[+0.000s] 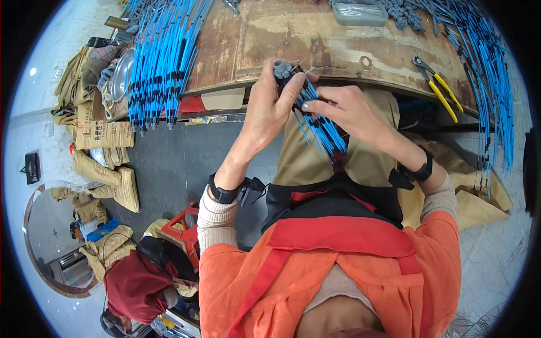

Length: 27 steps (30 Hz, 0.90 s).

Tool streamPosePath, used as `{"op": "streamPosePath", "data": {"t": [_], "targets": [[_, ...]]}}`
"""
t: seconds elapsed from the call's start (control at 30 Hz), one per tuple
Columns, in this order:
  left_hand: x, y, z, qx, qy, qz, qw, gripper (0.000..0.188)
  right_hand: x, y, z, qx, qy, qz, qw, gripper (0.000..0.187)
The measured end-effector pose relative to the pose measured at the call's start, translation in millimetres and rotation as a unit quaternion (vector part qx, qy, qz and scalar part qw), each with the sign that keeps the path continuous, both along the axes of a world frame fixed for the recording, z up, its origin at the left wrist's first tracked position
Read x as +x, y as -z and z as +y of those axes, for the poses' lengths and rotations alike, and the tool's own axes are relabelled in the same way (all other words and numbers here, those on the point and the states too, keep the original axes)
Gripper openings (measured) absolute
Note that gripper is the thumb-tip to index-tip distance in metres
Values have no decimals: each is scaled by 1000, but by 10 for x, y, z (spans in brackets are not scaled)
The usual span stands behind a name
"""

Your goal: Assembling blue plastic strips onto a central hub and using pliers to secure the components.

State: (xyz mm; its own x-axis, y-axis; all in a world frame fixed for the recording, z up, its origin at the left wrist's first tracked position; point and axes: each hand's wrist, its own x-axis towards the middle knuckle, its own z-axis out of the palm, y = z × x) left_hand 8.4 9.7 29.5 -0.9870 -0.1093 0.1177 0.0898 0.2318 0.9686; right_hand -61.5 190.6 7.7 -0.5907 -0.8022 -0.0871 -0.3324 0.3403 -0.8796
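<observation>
Over my lap, at the near edge of the bench, my left hand (274, 104) is closed around a round grey ribbed plastic piece (283, 70). A bundle of thin blue wires (326, 132) with black sections hangs from it, slanting down toward my knees. My right hand (354, 112) comes in from the right, thumb and fingers pinched at the upper part of the bundle. Which wires sit between those fingertips is hidden. Fine pale ends stick out beyond the grey piece, near my fingers.
On the wooden bench (270, 34) lie yellow-handled cutters (438, 87), a clear tray (360, 13) and grey plastic parts (401, 16). Blue wires hang over its edge at left (160, 73) and right (487, 73). Another person (135, 284) sits at lower left, beside a red stool (183, 228).
</observation>
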Motion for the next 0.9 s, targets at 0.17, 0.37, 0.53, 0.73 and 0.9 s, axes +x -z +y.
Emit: {"op": "streamPosePath", "data": {"t": [0.17, 0.37, 0.53, 0.73, 0.9], "targets": [[121, -12, -24, -3, 33, 13, 999, 25, 233, 112, 67, -213, 108, 95, 966, 14], [104, -118, 26, -16, 82, -20, 996, 30, 155, 188, 102, -213, 96, 84, 969, 15], [-85, -69, -29, 68, 148, -31, 986, 28, 150, 177, 85, -229, 106, 182, 950, 12], [-165, -84, 123, 94, 109, -66, 987, 22, 88, 173, 175, -229, 95, 186, 951, 7], [-210, -92, 410, -54, 7, -16, 998, 8, 44, 181, 347, -180, 118, 229, 949, 14]]}}
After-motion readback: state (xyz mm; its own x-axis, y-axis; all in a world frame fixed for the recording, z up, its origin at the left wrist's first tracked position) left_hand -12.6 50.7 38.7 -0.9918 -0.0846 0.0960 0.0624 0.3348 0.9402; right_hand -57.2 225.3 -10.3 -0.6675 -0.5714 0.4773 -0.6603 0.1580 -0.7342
